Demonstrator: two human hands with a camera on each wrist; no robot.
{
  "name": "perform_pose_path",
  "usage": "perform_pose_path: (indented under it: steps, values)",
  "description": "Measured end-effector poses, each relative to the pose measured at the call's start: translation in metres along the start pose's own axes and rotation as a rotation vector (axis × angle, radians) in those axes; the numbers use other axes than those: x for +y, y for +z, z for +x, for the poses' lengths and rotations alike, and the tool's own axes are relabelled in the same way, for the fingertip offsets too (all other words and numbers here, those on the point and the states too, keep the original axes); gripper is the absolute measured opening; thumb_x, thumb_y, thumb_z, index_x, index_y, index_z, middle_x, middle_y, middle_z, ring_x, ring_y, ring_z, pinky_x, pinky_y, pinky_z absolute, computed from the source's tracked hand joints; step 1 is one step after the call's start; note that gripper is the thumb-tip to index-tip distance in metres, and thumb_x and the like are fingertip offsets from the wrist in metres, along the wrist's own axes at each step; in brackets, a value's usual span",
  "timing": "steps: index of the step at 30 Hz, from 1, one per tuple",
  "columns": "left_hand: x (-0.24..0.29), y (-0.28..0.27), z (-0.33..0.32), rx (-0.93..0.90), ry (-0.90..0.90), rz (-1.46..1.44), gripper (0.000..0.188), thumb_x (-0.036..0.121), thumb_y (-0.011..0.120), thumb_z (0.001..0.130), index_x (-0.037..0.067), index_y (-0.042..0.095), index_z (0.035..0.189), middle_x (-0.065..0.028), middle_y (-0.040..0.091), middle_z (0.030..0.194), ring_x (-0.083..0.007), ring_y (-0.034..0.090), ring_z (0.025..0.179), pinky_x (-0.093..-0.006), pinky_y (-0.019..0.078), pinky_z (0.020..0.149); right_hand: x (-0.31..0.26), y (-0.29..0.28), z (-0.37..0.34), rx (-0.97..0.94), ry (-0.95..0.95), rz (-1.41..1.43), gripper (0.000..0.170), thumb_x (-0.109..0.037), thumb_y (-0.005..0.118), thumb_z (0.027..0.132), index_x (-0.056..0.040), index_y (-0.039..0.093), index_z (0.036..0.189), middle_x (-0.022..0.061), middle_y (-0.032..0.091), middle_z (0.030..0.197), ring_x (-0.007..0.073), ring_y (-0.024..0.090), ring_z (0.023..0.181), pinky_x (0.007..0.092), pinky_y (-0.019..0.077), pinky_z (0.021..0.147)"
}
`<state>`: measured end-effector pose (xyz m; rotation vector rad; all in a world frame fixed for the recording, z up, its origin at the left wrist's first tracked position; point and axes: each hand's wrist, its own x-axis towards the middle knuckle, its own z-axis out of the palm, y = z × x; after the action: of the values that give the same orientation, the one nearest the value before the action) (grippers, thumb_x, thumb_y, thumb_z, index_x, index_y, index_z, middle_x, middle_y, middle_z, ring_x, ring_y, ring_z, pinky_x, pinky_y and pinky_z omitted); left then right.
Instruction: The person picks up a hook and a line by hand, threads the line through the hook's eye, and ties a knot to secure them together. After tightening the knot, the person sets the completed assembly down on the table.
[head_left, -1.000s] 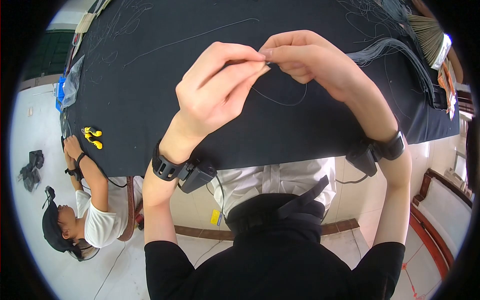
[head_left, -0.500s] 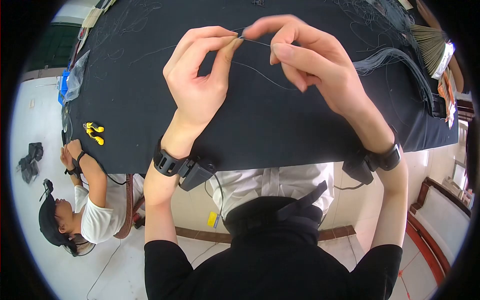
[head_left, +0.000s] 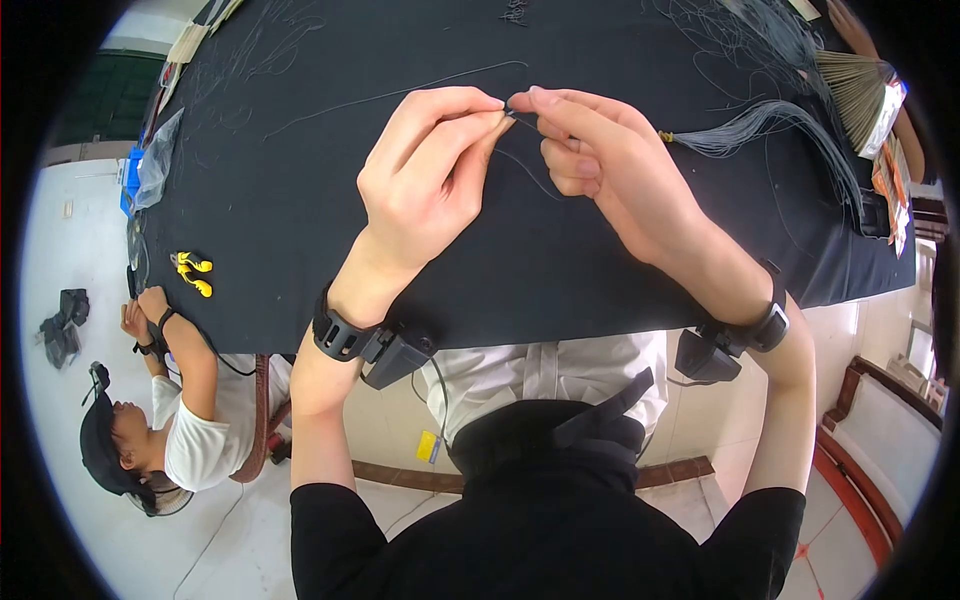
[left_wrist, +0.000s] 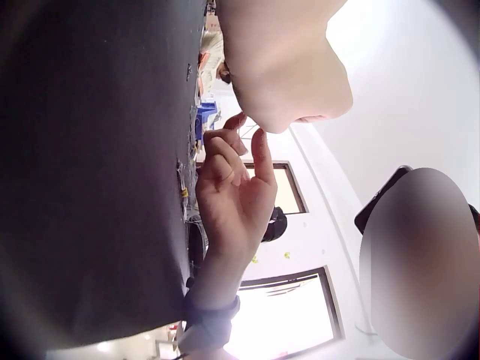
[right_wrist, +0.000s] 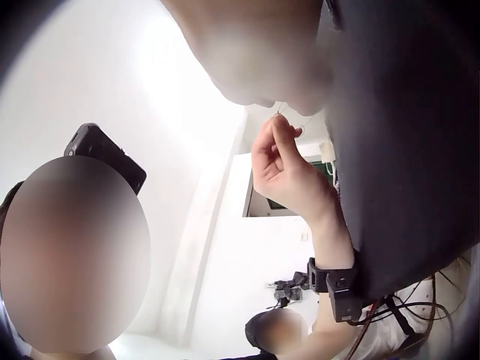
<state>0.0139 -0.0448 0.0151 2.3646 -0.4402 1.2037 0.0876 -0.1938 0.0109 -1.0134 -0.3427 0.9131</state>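
Over the dark tabletop (head_left: 400, 290), my left hand (head_left: 425, 170) pinches a thin grey cord (head_left: 528, 123) between thumb and fingertips. A short stretch of it runs to my right hand (head_left: 615, 150), whose lower fingers are curled where it enters. The right thumb and index finger reach up to the left fingertips, with a small dark spot between the hands. Another length of the cord hangs in a curve beneath the left fingers. In the left wrist view the right hand (left_wrist: 232, 180) has thumb and index finger raised; the right wrist view shows the left hand's pinch (right_wrist: 289, 157).
A loose cord (head_left: 345, 105) lies beyond the hands. At right is a bundle of grey cords (head_left: 770, 125) with a yellowish tie, beside a fanned stack of strips (head_left: 855, 95). Yellow-handled pliers (head_left: 192, 273) lie at left, near a seated person (head_left: 205, 440).
The right hand drew away from the left fingertips, fingers spread, then came back to them. The left hand kept its pinch, shifting up and left, then back down and right.
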Motion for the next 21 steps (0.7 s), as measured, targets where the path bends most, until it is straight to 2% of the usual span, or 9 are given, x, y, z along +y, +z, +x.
perform_pose_path:
  steps: [8, 11, 14, 19, 21]
  values:
    - [0.0001, 0.0004, 0.0012, -0.045, -0.022, -0.025, 0.014, -0.009, 0.066, 0.065, -0.001, 0.061, 0.076, -0.0084, 0.061, 0.08, -0.0179, 0.059, 0.067, -0.0231, 0.0487, 0.054, -0.0009, 0.0026, -0.0005, 0.052, -0.046, -0.213, 0.025, -0.02, 0.056, 0.086, 0.0028, 0.059, 0.096, -0.0044, 0.044, 0.059, 0.0021, 0.035, 0.049, 0.0176, 0.0284, 0.044]
    - [0.0002, 0.0, 0.0019, -0.083, -0.039, -0.021, 0.014, -0.007, 0.067, 0.066, 0.0, 0.062, 0.077, -0.008, 0.06, 0.081, -0.0181, 0.059, 0.067, -0.0233, 0.0491, 0.055, 0.0005, 0.0052, -0.0003, 0.09, -0.062, -0.24, 0.018, -0.016, 0.052, 0.088, 0.0004, 0.057, 0.093, -0.0084, 0.033, 0.054, 0.0018, 0.024, 0.047, 0.0201, 0.0185, 0.043]
    - [0.0008, 0.0001, 0.002, -0.103, -0.082, 0.002, 0.016, -0.005, 0.068, 0.066, 0.001, 0.062, 0.079, -0.0076, 0.059, 0.086, -0.0184, 0.059, 0.068, -0.0237, 0.0493, 0.057, 0.0015, -0.0022, 0.0014, 0.068, -0.049, -0.236, 0.025, -0.019, 0.056, 0.086, 0.0032, 0.059, 0.096, -0.0037, 0.047, 0.06, 0.0016, 0.037, 0.049, 0.0173, 0.0292, 0.043]
    - [0.0063, 0.0018, 0.0071, -0.062, -0.168, 0.029, 0.019, 0.0, 0.071, 0.065, 0.003, 0.063, 0.082, -0.0071, 0.057, 0.093, -0.0191, 0.058, 0.074, -0.0262, 0.0491, 0.063, 0.0014, -0.0014, 0.0019, 0.116, -0.078, -0.336, 0.026, -0.018, 0.056, 0.085, 0.0055, 0.059, 0.095, 0.0006, 0.055, 0.067, 0.003, 0.044, 0.057, 0.018, 0.0346, 0.049]
    - [0.006, -0.0012, 0.0052, -0.126, -0.15, 0.029, 0.022, -0.002, 0.071, 0.065, 0.003, 0.064, 0.085, -0.0078, 0.059, 0.093, -0.0186, 0.059, 0.078, -0.0256, 0.0479, 0.066, 0.0017, -0.0005, 0.002, 0.134, -0.097, -0.383, 0.027, -0.018, 0.056, 0.085, 0.0064, 0.059, 0.095, 0.0026, 0.057, 0.07, 0.0039, 0.047, 0.06, 0.0184, 0.0368, 0.052]
